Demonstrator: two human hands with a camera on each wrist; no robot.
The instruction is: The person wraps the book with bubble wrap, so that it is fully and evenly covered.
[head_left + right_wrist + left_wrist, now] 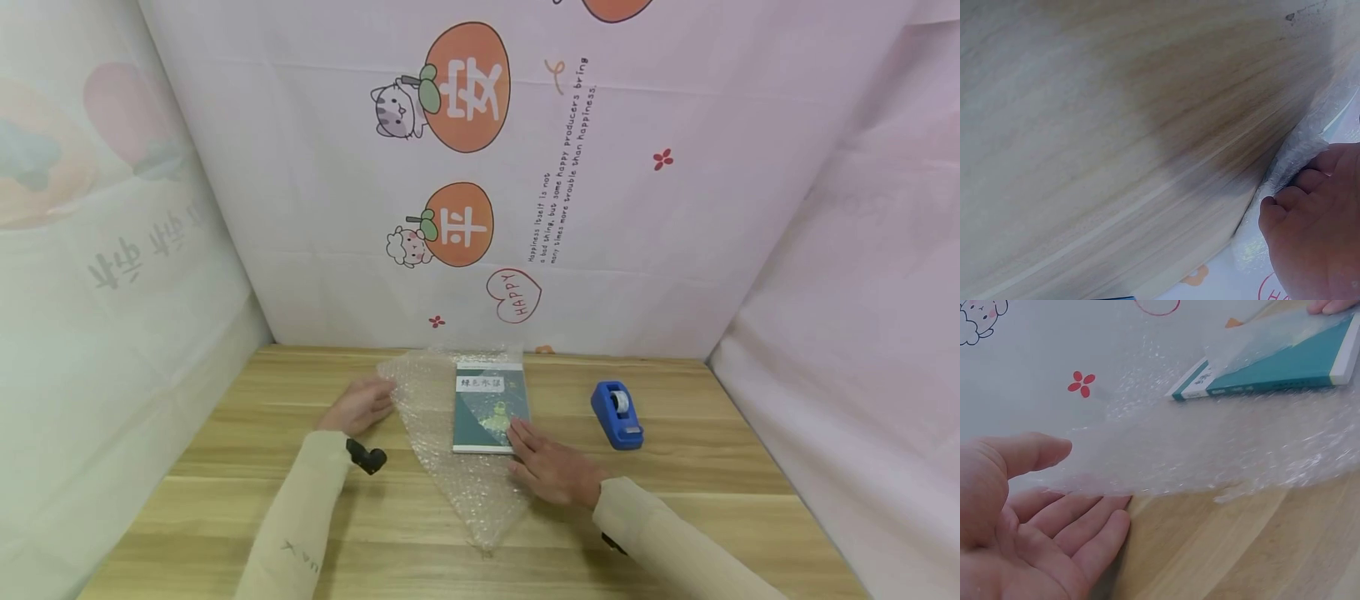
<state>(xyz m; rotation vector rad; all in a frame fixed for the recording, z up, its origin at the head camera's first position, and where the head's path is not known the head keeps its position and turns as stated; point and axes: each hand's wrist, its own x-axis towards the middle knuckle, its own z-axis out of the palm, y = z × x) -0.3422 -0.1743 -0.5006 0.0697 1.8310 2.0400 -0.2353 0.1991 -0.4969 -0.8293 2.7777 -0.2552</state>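
Note:
A green book point(480, 417) with a white label lies on a sheet of clear bubble wrap point(476, 496). Part of the wrap is folded over the book's upper right side. My left hand point(362, 406) is at the wrap's left corner; in the left wrist view its fingers point(1094, 528) are extended beneath the wrap's edge, with the thumb raised apart above. With extended fingers, my right hand point(558, 468) rests on the folded wrap at the book's lower right edge. In the right wrist view, its fingertips touch the bubble wrap point(1294, 150), partly hidden by the hand.
A blue tape dispenser point(618, 417) with a tape roll stands to the right of the book. The wooden table point(690, 467) ends at a printed cloth backdrop point(637, 275), with white cloth on both sides.

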